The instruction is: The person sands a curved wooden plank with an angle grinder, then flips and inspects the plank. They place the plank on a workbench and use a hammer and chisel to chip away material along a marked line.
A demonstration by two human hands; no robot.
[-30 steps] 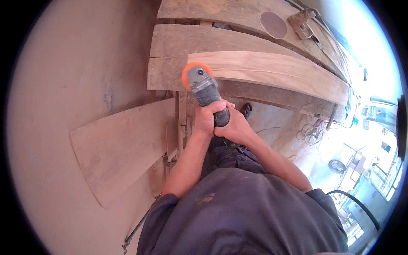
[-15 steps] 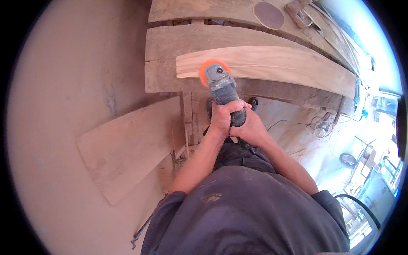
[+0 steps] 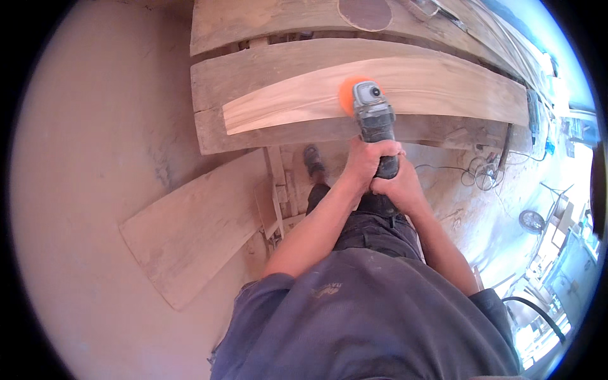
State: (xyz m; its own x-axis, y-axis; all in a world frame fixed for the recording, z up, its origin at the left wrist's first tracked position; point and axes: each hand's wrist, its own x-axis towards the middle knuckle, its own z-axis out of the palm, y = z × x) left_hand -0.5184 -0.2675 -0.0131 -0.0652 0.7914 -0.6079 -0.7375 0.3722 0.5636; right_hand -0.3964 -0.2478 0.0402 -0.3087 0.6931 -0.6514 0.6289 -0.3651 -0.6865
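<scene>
Both of my hands are wrapped round the dark body of an angle grinder (image 3: 376,120), held in front of my waist with its grey head pointing away from me. My left hand (image 3: 368,157) grips it from the left, thumb across the top. Lower down, my right hand (image 3: 401,189) closes round the rear of the body. An orange disc (image 3: 347,96), blurred, shows beside the grinder's head and lies over a long pale wooden board (image 3: 285,101). The head hides part of the disc. The board rests along the near plank of a rough wooden workbench (image 3: 206,88).
A round brown disc (image 3: 366,12) lies on the bench's far plank, near a tool (image 3: 423,7) cut off by the frame. A wide wooden panel (image 3: 196,228) leans at the left. Cable loops (image 3: 486,174) and a wheel-like object (image 3: 532,221) lie on the right.
The grinder has moved right along the board, from near its left end toward the middle, with both hands still on it. The view has shifted, and one foot shows more clearly.
</scene>
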